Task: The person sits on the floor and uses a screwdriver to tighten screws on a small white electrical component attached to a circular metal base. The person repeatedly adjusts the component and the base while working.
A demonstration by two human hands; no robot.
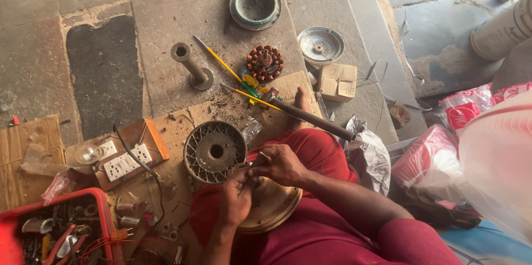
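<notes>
On the lap, the round metal cover [274, 204] rests tilted against the red trousers; it may slide off, since neither hand pins it. The left hand [235, 198] and right hand [282, 165] meet above it, fingers pinched on 1 small part, too small to identify. Beyond, the finned rotor [215, 151] lies on cardboard [183, 118].

- Two hands, left [235, 201] and right [282, 165], are working together.
- Two yellow-handled screwdrivers [221, 62] [255, 97] are lying on the floor.
- One copper-wound stator [265, 62] is sitting nearby.
- One red tray [102, 209] is holding parts.
- One cardboard box [338, 81] is standing beside it.
</notes>
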